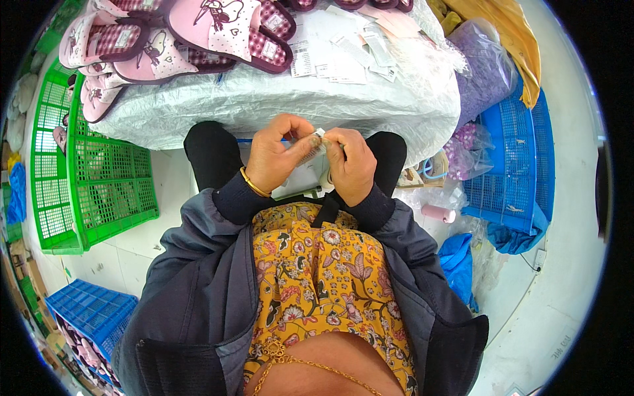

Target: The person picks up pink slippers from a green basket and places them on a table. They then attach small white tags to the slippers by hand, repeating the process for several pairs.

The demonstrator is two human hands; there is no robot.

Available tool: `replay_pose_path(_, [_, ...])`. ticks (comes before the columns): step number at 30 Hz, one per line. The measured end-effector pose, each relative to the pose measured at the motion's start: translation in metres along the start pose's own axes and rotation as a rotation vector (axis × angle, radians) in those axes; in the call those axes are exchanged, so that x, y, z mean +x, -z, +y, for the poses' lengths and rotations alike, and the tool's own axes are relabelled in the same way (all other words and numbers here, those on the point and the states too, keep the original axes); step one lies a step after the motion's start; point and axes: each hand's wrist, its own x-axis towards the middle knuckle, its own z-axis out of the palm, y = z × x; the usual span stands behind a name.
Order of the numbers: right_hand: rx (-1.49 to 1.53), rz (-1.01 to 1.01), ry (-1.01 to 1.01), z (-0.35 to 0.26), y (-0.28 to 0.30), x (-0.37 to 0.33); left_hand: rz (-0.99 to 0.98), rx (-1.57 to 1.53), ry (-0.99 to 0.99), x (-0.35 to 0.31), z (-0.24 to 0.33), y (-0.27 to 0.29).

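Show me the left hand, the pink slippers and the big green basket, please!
Left hand (274, 157): head view, on the back of the hand.
Pink slippers (193, 28): head view, on one slipper's strap.
Green basket (111, 177): head view, on its side wall.

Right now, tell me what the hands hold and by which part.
A small white piece, likely a paper label, pinched near its upper end by the left hand and right hand; partly hidden.

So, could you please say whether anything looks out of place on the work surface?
Perhaps the paper labels: they lie strewn at mixed angles on the plastic-covered work surface, right of the pink slippers, not stacked.
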Motion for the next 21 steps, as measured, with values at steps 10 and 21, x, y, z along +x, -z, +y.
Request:
replay_pose_path(10, [0.138, -0.071, -0.325, -0.001, 0.013, 0.006, -0.02, -0.04, 0.174, 0.007, -0.003, -0.002])
replay_pose_path(21, [0.268, -0.092, -0.623, -0.009, 0.012, 0.007, 0.031, 0.101, 0.055, 0.005, 0.004, -0.009])
